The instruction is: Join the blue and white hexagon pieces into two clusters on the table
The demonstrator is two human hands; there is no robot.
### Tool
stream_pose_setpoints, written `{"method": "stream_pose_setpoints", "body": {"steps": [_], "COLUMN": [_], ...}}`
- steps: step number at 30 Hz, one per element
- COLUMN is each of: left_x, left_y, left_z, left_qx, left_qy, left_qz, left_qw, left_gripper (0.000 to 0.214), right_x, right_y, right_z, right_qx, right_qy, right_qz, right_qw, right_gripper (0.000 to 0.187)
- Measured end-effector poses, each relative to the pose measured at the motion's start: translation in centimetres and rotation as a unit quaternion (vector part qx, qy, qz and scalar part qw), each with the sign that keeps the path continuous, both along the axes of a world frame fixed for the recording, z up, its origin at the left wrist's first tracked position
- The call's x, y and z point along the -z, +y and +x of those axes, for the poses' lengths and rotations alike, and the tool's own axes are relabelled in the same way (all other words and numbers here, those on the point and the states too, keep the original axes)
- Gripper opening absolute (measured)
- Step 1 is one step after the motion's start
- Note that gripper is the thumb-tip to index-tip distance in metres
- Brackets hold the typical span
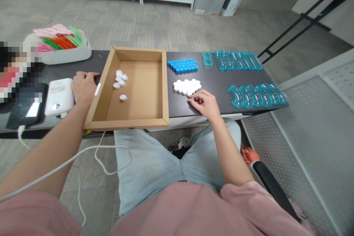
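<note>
Fingers point(195, 104) of the right hand point(208, 106) nearly meet at the near edge of the white tiles point(187, 85).
From here I cannot tell whether they pinch one; the left hand point(84, 88) lies loosely spread on the desk point(214, 81), between charger point(59, 97) and box point(127, 124); loose pieces point(123, 97) sit inside the box; blue tiles point(183, 65) lie just beyond the white.

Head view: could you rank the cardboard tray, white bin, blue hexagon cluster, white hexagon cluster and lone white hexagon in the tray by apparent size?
Cardboard tray
White bin
Blue hexagon cluster and white hexagon cluster: too alike to rank
Lone white hexagon
</note>
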State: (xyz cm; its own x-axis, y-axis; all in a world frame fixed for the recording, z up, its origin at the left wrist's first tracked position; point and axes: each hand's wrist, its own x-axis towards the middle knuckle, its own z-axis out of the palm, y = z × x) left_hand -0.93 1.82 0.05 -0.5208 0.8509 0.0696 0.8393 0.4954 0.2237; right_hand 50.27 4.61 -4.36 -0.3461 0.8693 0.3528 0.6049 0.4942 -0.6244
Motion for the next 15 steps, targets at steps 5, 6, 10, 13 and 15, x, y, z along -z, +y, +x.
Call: {"method": "stream_pose_setpoints", "body": {"steps": [5, 6, 10, 13, 15], "left_x": [0.07, -0.01, -0.42, -0.55, -0.5], "left_y": [-0.08, -0.07, -0.05, -0.12, -0.15], "left_z": [0.12, 0.17, 0.41, 0.55, 0.54], "left_qx": [0.0, 0.0, 0.003, 0.001, -0.002], "left_qy": [0.002, 0.001, -0.002, -0.007, -0.012], "left_qz": [0.01, 0.007, -0.007, -0.005, -0.007], "left_qw": [1.0, 1.0, 1.0, 1.0, 1.0], "left_gripper": [0.066, 0.066, 0.068, 0.069, 0.068], "right_x": [0.07, 0.07, -0.06, -0.23, -0.3], "right_y": [-0.02, -0.03, -0.04, -0.05, -0.1], "right_z": [0.0, -0.01, -0.11, -0.19, -0.15], "right_qx": [-0.003, -0.003, -0.004, -0.006, -0.008], "right_qy": [0.001, 0.0, 0.001, 0.004, 0.006], "right_qz": [-0.001, -0.002, 0.002, 0.006, 0.005], "right_qw": [1.0, 1.0, 1.0, 1.0, 1.0], "right_gripper": [0.013, 0.013, 0.012, 0.009, 0.009]}}
